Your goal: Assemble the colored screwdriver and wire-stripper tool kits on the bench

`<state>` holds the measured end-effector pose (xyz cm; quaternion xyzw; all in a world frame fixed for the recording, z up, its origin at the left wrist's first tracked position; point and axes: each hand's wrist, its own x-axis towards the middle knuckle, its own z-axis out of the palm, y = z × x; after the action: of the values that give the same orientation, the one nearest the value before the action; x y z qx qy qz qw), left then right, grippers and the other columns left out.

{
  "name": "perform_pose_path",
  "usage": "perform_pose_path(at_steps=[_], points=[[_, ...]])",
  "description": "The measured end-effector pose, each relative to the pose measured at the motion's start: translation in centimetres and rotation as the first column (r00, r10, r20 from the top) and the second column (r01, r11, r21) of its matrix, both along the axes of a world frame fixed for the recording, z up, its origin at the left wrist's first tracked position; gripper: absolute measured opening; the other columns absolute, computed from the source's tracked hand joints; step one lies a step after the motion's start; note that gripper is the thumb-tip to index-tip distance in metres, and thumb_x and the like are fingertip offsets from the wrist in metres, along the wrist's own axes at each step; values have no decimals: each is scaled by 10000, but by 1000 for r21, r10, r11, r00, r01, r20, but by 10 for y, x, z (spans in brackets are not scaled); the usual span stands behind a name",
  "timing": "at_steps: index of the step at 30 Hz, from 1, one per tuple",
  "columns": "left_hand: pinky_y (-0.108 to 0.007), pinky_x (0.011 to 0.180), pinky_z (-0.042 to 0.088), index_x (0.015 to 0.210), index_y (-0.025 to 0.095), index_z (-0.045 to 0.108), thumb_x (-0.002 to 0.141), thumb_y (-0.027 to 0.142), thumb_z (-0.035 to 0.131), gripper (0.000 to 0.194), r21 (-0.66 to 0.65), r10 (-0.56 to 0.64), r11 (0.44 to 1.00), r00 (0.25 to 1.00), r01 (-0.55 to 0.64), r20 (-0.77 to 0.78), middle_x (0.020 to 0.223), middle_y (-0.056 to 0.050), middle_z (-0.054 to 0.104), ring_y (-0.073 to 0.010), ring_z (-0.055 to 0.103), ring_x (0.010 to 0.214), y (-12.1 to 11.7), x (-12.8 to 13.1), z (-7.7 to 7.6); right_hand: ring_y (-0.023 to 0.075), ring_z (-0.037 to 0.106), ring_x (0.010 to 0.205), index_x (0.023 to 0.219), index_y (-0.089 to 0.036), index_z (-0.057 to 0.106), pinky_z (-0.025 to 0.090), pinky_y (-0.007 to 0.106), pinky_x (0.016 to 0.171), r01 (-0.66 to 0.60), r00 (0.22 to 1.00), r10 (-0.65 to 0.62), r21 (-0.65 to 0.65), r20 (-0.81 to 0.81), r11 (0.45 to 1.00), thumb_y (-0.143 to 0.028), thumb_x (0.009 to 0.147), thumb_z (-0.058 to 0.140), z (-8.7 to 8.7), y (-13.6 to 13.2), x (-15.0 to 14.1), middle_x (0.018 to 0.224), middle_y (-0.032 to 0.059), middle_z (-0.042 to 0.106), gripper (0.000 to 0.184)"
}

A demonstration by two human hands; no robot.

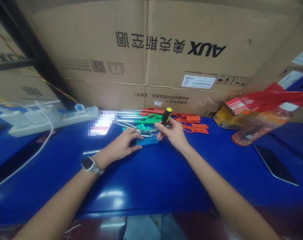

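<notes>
My left hand (128, 141) is closed on a slim blue plastic handle piece (148, 141), thumb along its near edge and fingers over the far one. A screwdriver (167, 115) with a black and yellow grip stands roughly upright in my right hand (173, 132), at the right end of the blue piece. Its tip is hidden behind the fingers. Just beyond my hands lie small green parts (143, 127) and thin pale wires (155, 132), too small to make out clearly.
Behind are red plastic handles (195, 128), a green handle (152, 118) and metal rods (127, 112). A lit phone (103, 123) and power strip (28, 125) are left. A bottle (262, 125), an open box (231, 115) and a dark phone (276, 165) are right. A large carton (96, 33) stands behind.
</notes>
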<state>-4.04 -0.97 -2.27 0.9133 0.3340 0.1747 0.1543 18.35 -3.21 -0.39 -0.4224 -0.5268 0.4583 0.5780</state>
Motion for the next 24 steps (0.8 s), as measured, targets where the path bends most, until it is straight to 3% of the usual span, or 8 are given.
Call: perform_pose_path(at_steps=[4, 6, 10, 15, 17, 20, 24], points=[[-480, 928, 443, 1146, 131, 570, 871, 309, 562, 328, 234, 134, 967, 980, -96, -150, 1122, -138, 555, -324, 505, 1078, -20, 18, 2, 131, 610, 405, 796, -189, 565, 540, 245, 397, 6, 1000, -6, 11, -18, 1000, -503, 635, 850, -3, 1, -5, 552, -76, 567, 454], [-481, 928, 438, 1145, 110, 566, 881, 349, 548, 357, 284, 149, 955, 969, -90, -197, 1126, -153, 547, -329, 506, 1061, -29, 27, 0, 131, 600, 395, 813, -190, 564, 541, 250, 400, -7, 1000, 7, 18, -8, 1000, -514, 661, 831, -5, 1, -7, 532, -77, 562, 446], [-481, 921, 431, 1208, 133, 562, 974, 513, 396, 476, 293, 159, 952, 965, -94, -208, 1114, -140, 551, -318, 515, 1048, -34, 36, -6, 130, 596, 397, 918, -181, 587, 548, 255, 418, -27, 1000, 27, 31, 17, 999, -516, 731, 780, -7, 2, -10, 531, -74, 559, 429], [-489, 918, 423, 1306, 154, 527, 967, 608, 353, 592, 289, 177, 951, 962, -113, -206, 1150, -143, 546, -323, 515, 1053, -31, 35, -10, 118, 650, 514, 1133, -189, 597, 581, 275, 478, -160, 987, 159, 28, 37, 987, -574, 809, 677, -4, 5, -4, 788, -30, 580, 509], [-488, 917, 424, 1317, 149, 522, 962, 602, 374, 594, 295, 173, 950, 961, -104, -216, 1149, -146, 543, -326, 514, 1055, -30, 35, -11, 125, 667, 555, 1106, -182, 609, 594, 281, 529, -227, 972, 226, 24, 61, 974, -574, 822, 664, -2, 6, 0, 776, -24, 597, 486], [-492, 915, 425, 1321, 143, 522, 949, 601, 408, 601, 292, 173, 951, 960, -105, -220, 1146, -150, 543, -332, 512, 1056, -30, 36, -11, 132, 651, 528, 980, -179, 609, 587, 283, 557, -215, 971, 208, 43, 119, 976, -538, 812, 699, 1, 6, 0, 628, -41, 609, 406], [-491, 927, 419, 1304, 161, 535, 942, 588, 436, 569, 283, 174, 953, 963, -112, -207, 1182, -153, 543, -336, 507, 1080, -31, 36, -12, 146, 646, 490, 883, -221, 529, 530, 267, 432, -148, 984, 140, 66, 114, 987, -523, 723, 785, 2, 6, -12, 697, -35, 649, 427]])
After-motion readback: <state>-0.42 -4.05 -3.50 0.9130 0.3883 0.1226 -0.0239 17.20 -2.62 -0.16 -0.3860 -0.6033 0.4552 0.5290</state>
